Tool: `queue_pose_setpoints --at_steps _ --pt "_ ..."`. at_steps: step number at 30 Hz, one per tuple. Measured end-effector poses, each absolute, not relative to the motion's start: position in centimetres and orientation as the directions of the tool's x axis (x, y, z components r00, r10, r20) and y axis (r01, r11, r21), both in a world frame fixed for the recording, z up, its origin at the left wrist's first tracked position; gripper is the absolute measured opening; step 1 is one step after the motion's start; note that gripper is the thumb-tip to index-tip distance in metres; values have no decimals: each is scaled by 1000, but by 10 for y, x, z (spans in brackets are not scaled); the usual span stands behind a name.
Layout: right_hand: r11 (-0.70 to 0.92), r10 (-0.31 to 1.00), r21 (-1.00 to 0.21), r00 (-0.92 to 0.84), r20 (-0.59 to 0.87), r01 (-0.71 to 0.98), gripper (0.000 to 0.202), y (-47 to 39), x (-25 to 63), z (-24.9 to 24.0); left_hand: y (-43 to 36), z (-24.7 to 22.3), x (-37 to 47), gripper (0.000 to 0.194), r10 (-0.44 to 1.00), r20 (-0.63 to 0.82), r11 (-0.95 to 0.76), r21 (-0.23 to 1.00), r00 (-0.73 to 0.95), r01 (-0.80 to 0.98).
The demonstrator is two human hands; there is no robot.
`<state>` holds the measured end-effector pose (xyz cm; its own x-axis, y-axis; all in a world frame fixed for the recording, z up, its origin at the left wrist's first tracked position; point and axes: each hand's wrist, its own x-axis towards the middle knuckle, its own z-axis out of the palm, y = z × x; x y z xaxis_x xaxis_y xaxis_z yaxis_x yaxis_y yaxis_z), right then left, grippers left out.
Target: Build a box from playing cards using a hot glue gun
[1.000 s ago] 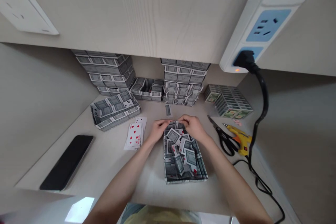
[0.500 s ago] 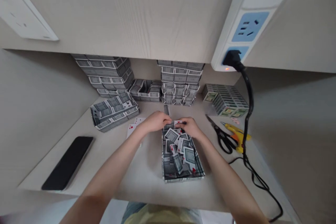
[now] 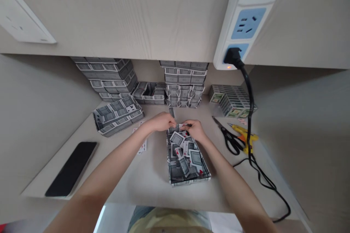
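An open box [image 3: 188, 181] built from grey-backed playing cards lies before me, loose cards [image 3: 183, 165] heaped inside. At its far left corner my left hand [image 3: 163, 121] is closed, fingertips pinched together; what they grip is hidden. My right hand [image 3: 195, 130] is closed at the far end, its fingers on a playing card [image 3: 182, 127] with a red mark. A small dark thing, too small to name, shows by those fingers. Beyond the hands a single card [image 3: 172, 112] lies on the table. A few face-up cards [image 3: 143, 147] lie partly behind my left forearm.
Another card box [image 3: 119, 118] stands at left, near a phone [image 3: 71, 169]. Stacked card structures [image 3: 184, 80] line the back, with boxed decks [image 3: 236, 102] at right. Scissors [image 3: 231, 140], a yellow glue gun [image 3: 247, 137] and a black cable [image 3: 251, 116] lie right, below a power strip [image 3: 240, 25].
The view has shifted slightly, so most things sit a little further left. Both hands stay at the far end of the box, with only small finger movement.
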<state>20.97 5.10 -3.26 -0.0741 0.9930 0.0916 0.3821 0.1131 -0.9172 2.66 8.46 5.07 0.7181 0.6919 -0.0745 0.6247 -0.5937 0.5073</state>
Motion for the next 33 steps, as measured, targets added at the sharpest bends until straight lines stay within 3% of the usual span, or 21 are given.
queue_pose_setpoints --at_steps 5,9,13,16,19,23,33 --pt "109 993 -933 -76 89 343 19 51 209 -33 85 39 20 12 763 -80 -416 698 641 582" --pt "147 989 -938 -69 132 314 23 48 213 -27 78 22 14 27 846 -84 -159 903 527 400" --pt "268 962 -921 -129 240 282 27 43 218 -8 61 9 12 41 918 -137 32 962 373 273" --pt "356 929 -885 -220 299 299 20 40 215 4 43 4 13 50 940 -133 123 991 314 51" --pt "383 913 -865 -276 301 323 17 40 208 8 21 -4 15 49 967 -57 82 992 249 -94" --pt "309 941 -880 -253 226 361 16 42 202 5 2 -12 23 61 963 -42 43 999 266 2" --pt "257 948 -892 -274 159 371 17 46 200 7 6 -9 33 56 976 4 -32 992 216 124"
